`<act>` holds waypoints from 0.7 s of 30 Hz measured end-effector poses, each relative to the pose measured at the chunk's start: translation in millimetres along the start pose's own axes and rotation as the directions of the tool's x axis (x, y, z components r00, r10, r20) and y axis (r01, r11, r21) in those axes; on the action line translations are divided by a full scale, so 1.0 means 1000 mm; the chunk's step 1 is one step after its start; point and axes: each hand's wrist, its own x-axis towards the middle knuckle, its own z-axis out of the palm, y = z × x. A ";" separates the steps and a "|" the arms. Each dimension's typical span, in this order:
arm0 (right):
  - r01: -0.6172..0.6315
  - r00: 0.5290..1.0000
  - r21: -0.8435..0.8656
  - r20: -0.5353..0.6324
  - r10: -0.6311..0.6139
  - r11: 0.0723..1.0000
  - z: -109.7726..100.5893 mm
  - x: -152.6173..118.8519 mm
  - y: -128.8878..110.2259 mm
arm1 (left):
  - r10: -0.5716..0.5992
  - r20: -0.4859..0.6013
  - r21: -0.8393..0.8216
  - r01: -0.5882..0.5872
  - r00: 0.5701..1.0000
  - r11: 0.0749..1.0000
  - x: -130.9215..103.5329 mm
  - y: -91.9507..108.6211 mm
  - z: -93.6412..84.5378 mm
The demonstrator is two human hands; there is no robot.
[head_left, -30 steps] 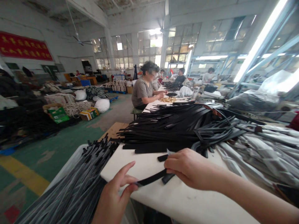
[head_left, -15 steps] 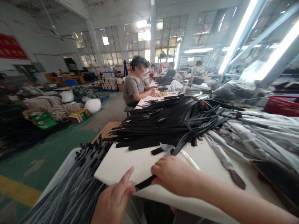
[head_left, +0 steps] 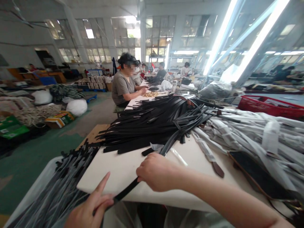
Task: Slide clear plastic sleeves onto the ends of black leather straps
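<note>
At near edge of table, left fingers, right fingers grasp black strap; more showing between than half-second ago.

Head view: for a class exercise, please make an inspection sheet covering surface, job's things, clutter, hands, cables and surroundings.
Surface: white tabletop, partly covered.
Job's things: black strap, spanning both hands.
Clutter: heaped black strips beyond the hands; whitish wrapped strips to the right.
Hands: left hand pinches the strap, index finger extended; right hand grips it farther along.
Cables: none clearly identifiable.
Surroundings: pale tub of strips at left; red basket at right; seated co-worker in grey ahead.
</note>
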 end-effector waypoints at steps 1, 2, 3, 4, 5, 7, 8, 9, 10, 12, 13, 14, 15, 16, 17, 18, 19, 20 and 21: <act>0.035 0.999 0.010 0.003 -0.035 0.999 0.002 0.004 -0.005 | 0.001 0.032 -0.019 0.000 1.000 1.000 0.000 0.001 0.002; 0.074 0.997 0.022 0.008 -0.074 0.997 0.004 0.008 -0.011 | 0.006 0.069 -0.039 -0.003 0.998 0.999 0.000 0.001 0.004; 0.108 0.994 0.033 0.013 -0.109 0.994 0.006 0.010 -0.015 | 0.010 0.106 -0.054 -0.004 0.994 0.999 -0.001 -0.001 0.005; 0.124 0.992 0.043 0.021 -0.125 0.991 0.007 0.011 -0.017 | 0.011 0.135 -0.064 -0.003 0.991 0.998 -0.003 -0.003 0.005; 0.112 0.993 0.048 0.026 -0.113 0.993 0.007 0.010 -0.017 | 0.001 0.126 -0.061 0.006 0.992 0.998 -0.004 -0.006 0.004; 0.019 0.999 0.040 0.035 -0.021 0.999 0.006 0.006 -0.011 | -0.051 0.066 -0.030 0.053 0.997 0.998 -0.006 -0.011 0.000; -0.032 0.999 0.035 0.043 0.031 0.999 0.004 0.005 -0.007 | -0.085 0.037 -0.015 0.085 0.996 0.996 -0.007 -0.010 -0.001; -0.066 0.997 0.032 0.052 0.064 0.997 0.002 0.005 -0.004 | -0.115 0.024 -0.012 0.116 0.993 0.993 -0.006 -0.007 -0.003; -0.064 0.996 0.033 0.057 0.062 0.997 0.001 0.006 -0.003 | -0.138 0.033 -0.025 0.139 0.990 0.990 -0.004 -0.001 -0.003; 0.022 0.998 0.044 0.063 -0.025 0.999 -0.002 0.012 -0.005 | -0.157 0.114 -0.097 0.168 0.981 0.981 0.002 0.015 -0.002; 0.070 0.996 0.047 0.059 -0.073 0.996 -0.004 0.014 -0.007 | -0.167 0.142 -0.138 0.187 0.976 0.973 0.005 0.023 -0.002; 0.093 0.994 0.050 0.053 -0.096 0.994 -0.006 0.015 -0.008 | -0.189 0.158 -0.165 0.215 0.969 0.963 0.007 0.029 -0.003; 0.082 0.995 0.054 0.049 -0.084 0.995 -0.009 0.014 -0.008 | -0.224 0.157 -0.175 0.250 0.962 0.952 0.009 0.034 -0.005; 0.040 0.998 0.064 0.047 -0.043 0.997 -0.013 0.013 -0.005 | -0.269 0.136 -0.170 0.290 0.954 0.942 0.009 0.036 -0.008; -0.017 0.999 0.078 0.050 0.013 0.997 -0.017 0.011 -0.002 | -0.315 0.111 -0.157 0.330 0.943 0.931 0.009 0.037 -0.011; -0.066 0.996 0.093 0.059 0.061 0.993 -0.021 0.010 0.002 | -0.355 0.089 -0.145 0.364 0.931 0.920 0.009 0.037 -0.014; -0.096 0.994 0.105 0.069 0.089 0.990 -0.024 0.009 0.005 | -0.380 0.084 -0.143 0.389 0.921 0.910 0.010 0.037 -0.016; -0.100 0.992 0.107 0.082 0.091 0.989 -0.027 0.011 0.006 | -0.386 0.100 -0.156 0.397 0.917 0.904 0.011 0.038 -0.017; -0.081 0.993 0.101 0.094 0.071 0.992 -0.028 0.013 0.005 | -0.373 0.130 -0.182 0.392 0.919 0.902 0.012 0.039 -0.017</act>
